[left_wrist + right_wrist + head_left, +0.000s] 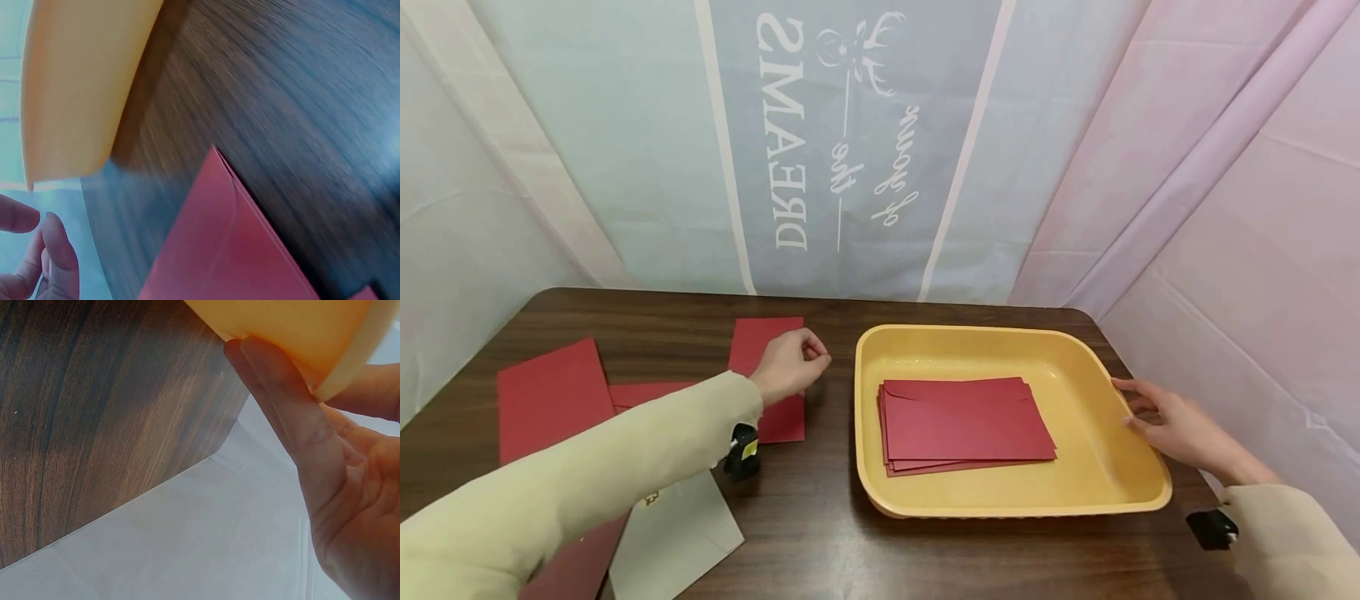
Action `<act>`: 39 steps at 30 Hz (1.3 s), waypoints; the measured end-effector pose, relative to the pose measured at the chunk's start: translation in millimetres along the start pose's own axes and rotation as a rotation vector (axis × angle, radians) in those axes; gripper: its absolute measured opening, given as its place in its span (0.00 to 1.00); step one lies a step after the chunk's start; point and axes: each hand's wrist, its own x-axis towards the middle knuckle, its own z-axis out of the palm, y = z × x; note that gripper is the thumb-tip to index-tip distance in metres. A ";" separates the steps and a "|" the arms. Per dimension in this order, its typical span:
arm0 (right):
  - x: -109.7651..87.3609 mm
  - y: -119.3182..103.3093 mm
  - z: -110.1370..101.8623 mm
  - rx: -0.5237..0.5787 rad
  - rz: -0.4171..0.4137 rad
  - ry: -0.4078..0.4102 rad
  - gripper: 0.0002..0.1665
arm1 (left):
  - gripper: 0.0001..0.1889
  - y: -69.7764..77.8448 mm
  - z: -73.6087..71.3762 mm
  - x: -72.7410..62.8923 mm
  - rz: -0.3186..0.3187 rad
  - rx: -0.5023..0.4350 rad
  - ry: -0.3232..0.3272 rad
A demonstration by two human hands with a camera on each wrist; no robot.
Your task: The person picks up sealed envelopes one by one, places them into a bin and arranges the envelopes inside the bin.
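A yellow plastic tray (985, 493) stands on the table with several red envelopes (966, 421) stacked flat inside. My right hand (1176, 429) grips the tray's right rim; in the right wrist view, the thumb and long fingers lie on opposite sides of the yellow wall (312, 337). To the left of the tray, my left hand (786, 367) hovers over a red envelope (782, 423) lying upright on the table. Its fingers are loosely bent, and a small gap shows between thumb and fingertip (55, 228) in the left wrist view, with nothing held.
More red envelopes (553, 400) lie at the table's left, partly covered by my left sleeve (587, 467). A pale card (677, 533) with a small gold mark lies near the front. Fabric curtains (865, 167) rise behind the table (820, 533) and at both sides.
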 end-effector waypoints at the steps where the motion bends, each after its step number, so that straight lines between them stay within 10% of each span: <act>1: -0.3 0.2 0.1 -0.003 0.000 0.002 0.28 | 0.08 -2.1 -1.3 -0.4 -0.001 0.002 0.003; 8: -1.3 0.5 0.9 -0.016 0.002 0.005 0.28 | 0.08 -15.8 -12.8 -2.3 0.013 0.034 0.003; 16: -0.3 -1.2 -1.4 -0.018 0.009 0.004 0.28 | 0.07 -35.6 -34.3 -7.1 0.116 0.332 0.039; 31: 0.0 -4.9 -0.7 -0.024 0.029 -0.011 0.28 | 0.39 -54.4 -62.6 5.7 0.218 0.686 -0.216; 39: -0.9 -5.0 0.1 -0.028 0.034 -0.012 0.28 | 0.43 -52.8 -69.7 17.3 0.182 0.666 -0.458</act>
